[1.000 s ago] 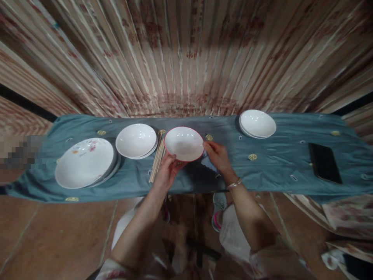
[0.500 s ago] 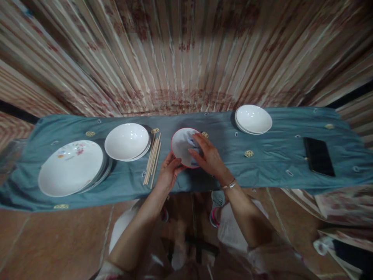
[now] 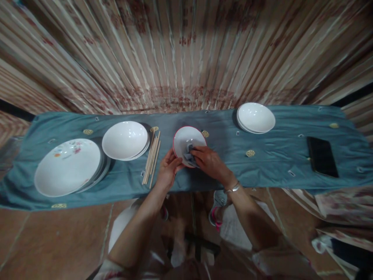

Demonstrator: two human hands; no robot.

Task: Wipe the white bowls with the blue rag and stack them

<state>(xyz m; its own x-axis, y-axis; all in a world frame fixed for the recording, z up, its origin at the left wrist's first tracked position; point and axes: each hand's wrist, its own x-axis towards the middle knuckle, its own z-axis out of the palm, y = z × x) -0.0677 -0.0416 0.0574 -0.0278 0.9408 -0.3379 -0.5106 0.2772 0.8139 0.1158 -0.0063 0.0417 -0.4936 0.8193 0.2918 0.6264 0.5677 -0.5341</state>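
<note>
A white bowl [image 3: 183, 136] with a red rim is held over the middle of the cloth-covered table, tilted toward me. My left hand [image 3: 169, 169] grips its lower left edge, thumb over the rim and fingers beneath. Inside the bowl, my right hand [image 3: 210, 161] presses a crumpled grey cloth [image 3: 189, 155] against the inner surface, fingers bunched round it. Left of the bowl lie several light wooden chopsticks [image 3: 151, 161], near my left hand.
Stacked white bowls [image 3: 125, 140] stand left of the chopsticks, beside a stack of large flower-patterned plates [image 3: 68, 167]. Two or so white bowls [image 3: 256, 117] sit nested at the back right. A black phone-like device [image 3: 322, 156] lies on the teal tablecloth [image 3: 271, 163] at far right.
My right hand has moved down inside the bowl, its fingers going from spread to bunched round the cloth. The left hand keeps its grip on the bowl.
</note>
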